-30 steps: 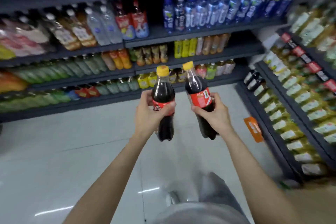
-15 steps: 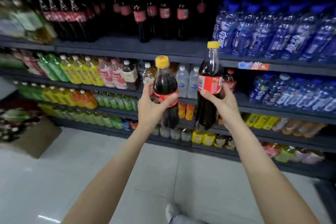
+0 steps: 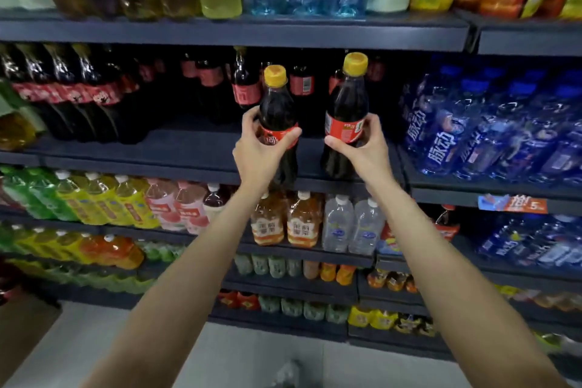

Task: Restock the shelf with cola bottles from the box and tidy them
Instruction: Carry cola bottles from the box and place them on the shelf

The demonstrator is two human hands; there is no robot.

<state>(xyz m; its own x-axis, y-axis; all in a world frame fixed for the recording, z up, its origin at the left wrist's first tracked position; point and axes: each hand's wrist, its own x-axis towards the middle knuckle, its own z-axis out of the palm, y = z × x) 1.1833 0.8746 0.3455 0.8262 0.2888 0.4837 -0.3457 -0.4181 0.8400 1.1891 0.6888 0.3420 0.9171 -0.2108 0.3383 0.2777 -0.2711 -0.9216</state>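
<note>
Both arms outstretched, left hand (image 3: 263,151) and right hand (image 3: 367,148) gripping.

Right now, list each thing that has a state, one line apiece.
left hand: grips the left cola bottle at its label
right hand: grips the right cola bottle at its label
left cola bottle: upright, capped, full, held off the shelf
right cola bottle: upright, capped, full, held
cola shelf: bare front strip, bottles behind
</note>
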